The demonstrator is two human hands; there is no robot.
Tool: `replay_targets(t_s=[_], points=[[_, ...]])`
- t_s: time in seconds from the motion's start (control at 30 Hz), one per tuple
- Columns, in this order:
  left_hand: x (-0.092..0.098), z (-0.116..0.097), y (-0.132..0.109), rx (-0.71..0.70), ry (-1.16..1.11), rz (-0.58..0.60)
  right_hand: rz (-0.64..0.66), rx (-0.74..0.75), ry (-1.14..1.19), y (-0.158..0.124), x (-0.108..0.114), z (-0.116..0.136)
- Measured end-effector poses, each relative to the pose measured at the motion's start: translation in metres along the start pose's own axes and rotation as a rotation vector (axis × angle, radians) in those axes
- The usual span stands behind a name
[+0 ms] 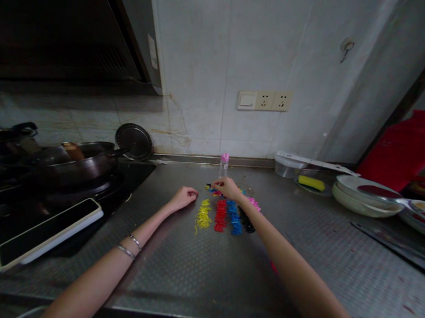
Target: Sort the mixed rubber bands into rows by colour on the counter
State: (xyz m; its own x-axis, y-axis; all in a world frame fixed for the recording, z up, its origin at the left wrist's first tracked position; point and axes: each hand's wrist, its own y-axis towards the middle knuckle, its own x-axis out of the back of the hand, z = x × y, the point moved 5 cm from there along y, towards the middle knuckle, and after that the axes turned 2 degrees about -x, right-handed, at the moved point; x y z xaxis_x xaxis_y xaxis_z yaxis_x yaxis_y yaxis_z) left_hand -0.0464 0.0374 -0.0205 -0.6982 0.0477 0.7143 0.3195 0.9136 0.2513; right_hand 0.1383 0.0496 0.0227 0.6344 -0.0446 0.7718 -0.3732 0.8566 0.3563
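Observation:
My right hand reaches over a mixed pile of small coloured elastic bands, thumb and finger pinched. A small black band shows at its fingertips. Left of the pile, my left hand rests by the counter surface with its fingers curled together; what they hold, if anything, is hidden. Nearer me lie sorted rows: yellow bands, red bands, blue bands and black bands. Pink bands are partly covered by my right forearm. Behind the pile stands a clear bottle with a pink cap.
At the left are a stove with a wok, a round dark lid and a phone. On the right sit a plastic tub, a yellow sponge, stacked bowls and a large red container.

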Motion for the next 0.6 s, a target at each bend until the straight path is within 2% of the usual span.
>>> replay_targets(t_s=[0.33, 0.5, 0.6], points=[[-0.001, -0.001, 0.000, -0.013, -0.004, 0.003, 0.061, 0.182, 0.082, -0.015, -0.019, 0.023], [-0.002, -0.002, 0.000, -0.017, -0.007, 0.004, 0.139, 0.159, 0.043, -0.014, -0.021, 0.020], [-0.001, -0.002, 0.000, -0.021, -0.011, -0.003, 0.108, 0.130, 0.007, -0.014, -0.015, 0.011]])
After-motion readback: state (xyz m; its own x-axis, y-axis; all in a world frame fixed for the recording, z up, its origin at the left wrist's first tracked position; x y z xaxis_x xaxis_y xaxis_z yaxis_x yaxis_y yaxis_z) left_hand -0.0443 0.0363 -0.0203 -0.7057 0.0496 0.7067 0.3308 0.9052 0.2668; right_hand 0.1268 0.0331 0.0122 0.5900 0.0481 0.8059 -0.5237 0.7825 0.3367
